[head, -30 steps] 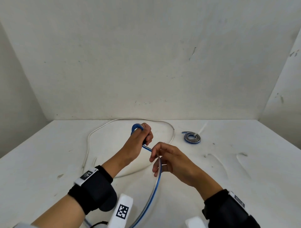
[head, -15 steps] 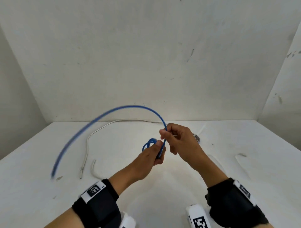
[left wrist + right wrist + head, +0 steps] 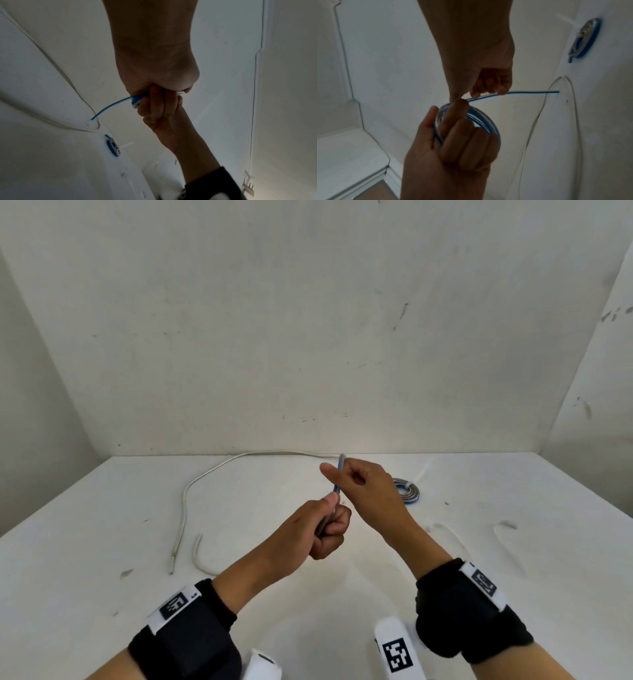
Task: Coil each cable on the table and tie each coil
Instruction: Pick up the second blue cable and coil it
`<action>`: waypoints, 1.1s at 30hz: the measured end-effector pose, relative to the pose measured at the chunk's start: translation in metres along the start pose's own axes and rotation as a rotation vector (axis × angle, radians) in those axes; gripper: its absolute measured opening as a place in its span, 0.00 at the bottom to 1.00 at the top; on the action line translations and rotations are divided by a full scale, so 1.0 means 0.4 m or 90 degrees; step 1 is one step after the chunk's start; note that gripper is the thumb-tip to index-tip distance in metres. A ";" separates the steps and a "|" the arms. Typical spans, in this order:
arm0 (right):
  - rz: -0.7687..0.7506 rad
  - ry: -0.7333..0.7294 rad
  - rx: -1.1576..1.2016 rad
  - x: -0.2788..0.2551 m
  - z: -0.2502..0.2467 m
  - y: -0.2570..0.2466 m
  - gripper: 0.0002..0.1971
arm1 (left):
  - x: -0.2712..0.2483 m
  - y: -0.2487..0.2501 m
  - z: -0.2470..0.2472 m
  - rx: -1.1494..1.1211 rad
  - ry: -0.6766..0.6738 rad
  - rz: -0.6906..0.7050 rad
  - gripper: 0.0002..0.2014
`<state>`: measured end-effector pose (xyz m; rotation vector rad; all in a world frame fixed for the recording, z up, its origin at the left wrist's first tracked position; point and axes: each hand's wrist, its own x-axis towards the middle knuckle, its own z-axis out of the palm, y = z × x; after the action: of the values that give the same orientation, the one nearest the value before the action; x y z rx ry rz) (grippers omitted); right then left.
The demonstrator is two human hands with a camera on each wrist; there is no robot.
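Observation:
My left hand (image 3: pixel 329 510) grips a small coil of blue cable (image 3: pixel 482 122) in its curled fingers, held above the middle of the table. My right hand (image 3: pixel 337 479) pinches the cable's short free end (image 3: pixel 340 470), just above and beyond the left hand. In the right wrist view that free end (image 3: pixel 530 92) juts out straight past the fingers. In the left wrist view only a short blue tail (image 3: pixel 109 107) shows beside the fist. A long white cable (image 3: pixel 186 501) lies uncoiled on the table at the left and back.
A blue and grey coil (image 3: pixel 408 495) lies tied on the white table (image 3: pixel 102 542) right of my hands, with a white tie tail (image 3: pixel 424 470) sticking out. Two pale curved strips (image 3: pixel 452 537) lie further right. White walls close in the back and sides.
The long blue tail that swung through the air to the left has been wound in, so only a short end sticks out. My right hand now pinches that end above the left.

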<state>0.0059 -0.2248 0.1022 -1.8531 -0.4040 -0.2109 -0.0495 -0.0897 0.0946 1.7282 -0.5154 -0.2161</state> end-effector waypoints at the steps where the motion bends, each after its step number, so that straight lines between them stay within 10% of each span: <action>1: -0.050 0.042 -0.041 0.000 0.005 -0.001 0.24 | 0.001 0.002 -0.003 -0.043 -0.001 -0.005 0.21; 10: -0.181 -0.039 0.135 -0.028 0.046 -0.042 0.22 | 0.010 0.069 -0.035 -0.436 -0.074 0.089 0.20; 18: -0.071 -0.224 0.222 -0.065 0.067 -0.049 0.14 | 0.017 0.098 -0.104 -0.567 0.079 0.189 0.24; 27: 0.068 -0.256 0.012 -0.108 0.051 -0.062 0.13 | 0.034 0.049 -0.079 -0.424 0.254 0.179 0.22; 33: -0.004 -0.195 -0.305 -0.135 0.028 -0.065 0.09 | 0.037 0.018 -0.069 0.074 0.384 0.122 0.18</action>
<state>-0.0545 -0.2164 0.1030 -2.3670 -0.6104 -0.0239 -0.0266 -0.0730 0.1099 1.7354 -0.2444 0.4699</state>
